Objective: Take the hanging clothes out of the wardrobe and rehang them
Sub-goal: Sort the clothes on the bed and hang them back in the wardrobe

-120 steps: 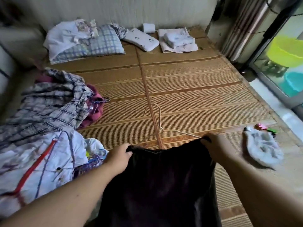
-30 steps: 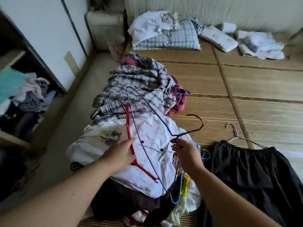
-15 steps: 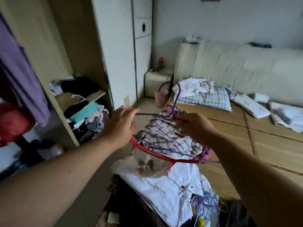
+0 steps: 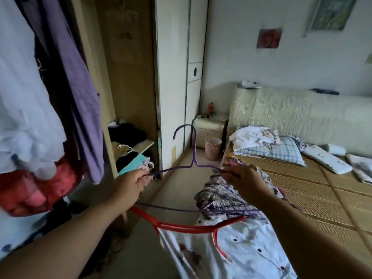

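Note:
Both my hands hold a purple wire hanger (image 4: 192, 158) upright in front of me, hook up. My left hand (image 4: 130, 185) grips its left shoulder, my right hand (image 4: 240, 178) pinches its right shoulder. A red plastic hanger (image 4: 181, 226) dangles below my left hand, over a white buttoned shirt (image 4: 231, 254) on the bed's clothes pile. A checked shirt (image 4: 219, 198) lies behind it. In the open wardrobe (image 4: 124, 77) at left hang a purple garment (image 4: 80, 97), a white one (image 4: 22, 97) and something red (image 4: 34, 190).
Wardrobe shelves (image 4: 138, 147) hold folded clothes. A white wardrobe door (image 4: 173, 77) stands beside a bedside cabinet (image 4: 209, 129) and a pink bin (image 4: 213, 148). The bed's straw mat (image 4: 322, 198) carries a checked pillow (image 4: 271, 152) and a small pillow (image 4: 326, 162).
I have turned from the bed toward the wardrobe. The purple hanger came up off the pile and stands upright between both hands; the red hanger hangs lower.

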A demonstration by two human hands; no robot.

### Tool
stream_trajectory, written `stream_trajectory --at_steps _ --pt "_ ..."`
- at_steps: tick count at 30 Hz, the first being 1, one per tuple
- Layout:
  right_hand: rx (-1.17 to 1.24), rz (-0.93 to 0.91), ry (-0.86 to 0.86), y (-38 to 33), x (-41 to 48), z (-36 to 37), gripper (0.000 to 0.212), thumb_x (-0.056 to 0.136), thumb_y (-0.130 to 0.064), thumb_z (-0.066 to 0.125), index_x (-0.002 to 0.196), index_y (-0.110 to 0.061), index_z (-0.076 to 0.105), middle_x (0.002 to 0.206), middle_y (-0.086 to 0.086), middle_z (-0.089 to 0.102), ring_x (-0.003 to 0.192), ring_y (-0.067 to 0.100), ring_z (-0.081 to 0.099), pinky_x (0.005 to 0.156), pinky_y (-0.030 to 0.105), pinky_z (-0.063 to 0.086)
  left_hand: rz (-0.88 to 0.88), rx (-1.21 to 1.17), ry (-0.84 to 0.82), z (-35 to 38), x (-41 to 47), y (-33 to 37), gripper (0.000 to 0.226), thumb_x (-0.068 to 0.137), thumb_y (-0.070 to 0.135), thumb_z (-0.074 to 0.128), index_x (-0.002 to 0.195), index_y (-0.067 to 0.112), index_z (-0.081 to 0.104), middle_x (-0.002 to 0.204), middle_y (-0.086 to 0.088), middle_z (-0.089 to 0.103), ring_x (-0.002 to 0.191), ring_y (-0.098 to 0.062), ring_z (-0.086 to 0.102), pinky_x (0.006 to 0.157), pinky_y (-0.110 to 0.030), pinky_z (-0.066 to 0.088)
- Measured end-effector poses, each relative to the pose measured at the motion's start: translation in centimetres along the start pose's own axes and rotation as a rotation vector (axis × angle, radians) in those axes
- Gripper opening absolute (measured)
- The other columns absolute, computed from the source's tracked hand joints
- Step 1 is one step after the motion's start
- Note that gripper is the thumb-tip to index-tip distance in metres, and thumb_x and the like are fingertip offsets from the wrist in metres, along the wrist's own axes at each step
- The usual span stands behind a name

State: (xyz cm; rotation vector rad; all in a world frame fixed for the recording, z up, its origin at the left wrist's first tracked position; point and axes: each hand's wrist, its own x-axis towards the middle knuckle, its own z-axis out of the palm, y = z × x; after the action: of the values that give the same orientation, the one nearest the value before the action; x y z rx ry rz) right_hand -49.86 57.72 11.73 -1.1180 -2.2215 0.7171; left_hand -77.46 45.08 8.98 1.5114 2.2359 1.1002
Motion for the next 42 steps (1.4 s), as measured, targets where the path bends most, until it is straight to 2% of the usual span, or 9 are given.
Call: stream_trajectory --at_steps 3,6,11,17,20,25,30,34,42 --pt "0.030 0.040 0.005 -3.6 1.6 6.6 0.009 0.088 -0.022 0.063 0.087 -0.028 0.069 0.069 -0.001 0.063 0.050 -0.008 0.052 0.049 0.012 0.036 -0.025 0.046 -0.023 -5.1 0.9 -5.4 0.023 0.094 0.027 0.054 0.109 0.014 0.066 0.098 -0.007 0.069 0.093 -0.023 0.063 0.075 -0.031 0.045" --pt "0.131 0.095 0.022 -6.6 2.8 10.8 0.022 0.088 -0.018 0.063 0.074 -0.034 0.063 0.076 0.019 0.067 0.054 0.012 0.053 0.047 0.014 0.038 -0.070 0.098 -0.078 -8.8 1.8 -9.6 0.026 0.094 0.033 0.054 0.113 0.019 0.065 0.101 -0.008 0.070 0.090 -0.021 0.063 0.063 -0.025 0.039" --pt "0.151 0.136 0.074 -9.0 4.7 14.0 0.024 0.089 -0.019 0.061 0.072 -0.036 0.063 0.081 0.024 0.067 0.057 0.019 0.052 0.038 0.011 0.031 -0.092 0.093 -0.118 -11.6 2.4 -13.8 0.020 0.095 0.032 0.052 0.108 0.026 0.066 0.087 0.004 0.067 0.083 -0.015 0.062 0.071 -0.030 0.047" --pt "0.124 0.159 0.048 -8.5 6.9 16.0 0.028 0.087 -0.022 0.063 0.068 -0.042 0.059 0.068 0.009 0.066 0.058 0.016 0.053 0.046 0.017 0.034 -0.113 0.055 -0.159 -11.4 3.8 -16.5 0.018 0.095 0.022 0.051 0.100 0.030 0.066 0.096 0.005 0.067 0.093 -0.012 0.060 0.081 -0.030 0.047" --pt "0.084 0.199 0.042 -7.6 8.4 16.4 0.023 0.088 -0.028 0.062 0.070 -0.042 0.059 0.075 0.006 0.070 0.062 0.017 0.058 0.047 0.018 0.034 -0.122 0.063 -0.195 -11.1 5.9 -16.8 0.019 0.096 0.023 0.050 0.104 0.029 0.066 0.097 0.006 0.067 0.096 -0.013 0.060 0.075 -0.027 0.044" --pt "0.147 0.263 0.075 -4.9 12.9 16.8 0.016 0.088 -0.028 0.062 0.075 -0.037 0.064 0.065 -0.001 0.064 0.054 0.010 0.052 0.043 0.014 0.031 -0.074 0.105 -0.242 -9.1 12.0 -16.3 0.019 0.096 0.022 0.049 0.095 0.036 0.062 0.081 0.012 0.066 0.081 -0.012 0.062 0.070 -0.028 0.046" --pt "0.164 0.344 0.115 0.7 20.0 16.1 0.019 0.089 -0.026 0.062 0.072 -0.035 0.064 0.056 -0.008 0.062 0.045 -0.001 0.052 0.042 0.012 0.033 -0.062 0.112 -0.270 -3.5 22.7 -16.2 0.017 0.095 0.024 0.052 0.108 0.027 0.064 0.092 0.006 0.065 0.092 -0.015 0.060 0.072 -0.027 0.045" --pt "0.041 0.365 0.110 5.5 27.4 13.7 0.013 0.091 -0.027 0.059 0.088 -0.024 0.071 0.066 -0.007 0.064 0.059 0.008 0.057 0.048 0.015 0.034 -0.009 0.062 -0.342 1.9 33.2 -14.1 0.022 0.096 0.021 0.052 0.110 0.032 0.064 0.107 0.008 0.065 0.103 -0.011 0.058 0.086 -0.029 0.046" --pt "-0.098 0.367 0.179 11.6 40.6 8.1 0.017 0.091 -0.027 0.058 0.099 -0.021 0.072 0.056 -0.015 0.049 0.049 -0.003 0.046 0.051 0.015 0.037 0.122 0.129 -0.337 8.8 49.4 -8.5 0.029 0.096 0.017 0.049 0.118 0.027 0.065 0.111 0.005 0.065 0.096 -0.005 0.055 0.074 -0.017 0.038"
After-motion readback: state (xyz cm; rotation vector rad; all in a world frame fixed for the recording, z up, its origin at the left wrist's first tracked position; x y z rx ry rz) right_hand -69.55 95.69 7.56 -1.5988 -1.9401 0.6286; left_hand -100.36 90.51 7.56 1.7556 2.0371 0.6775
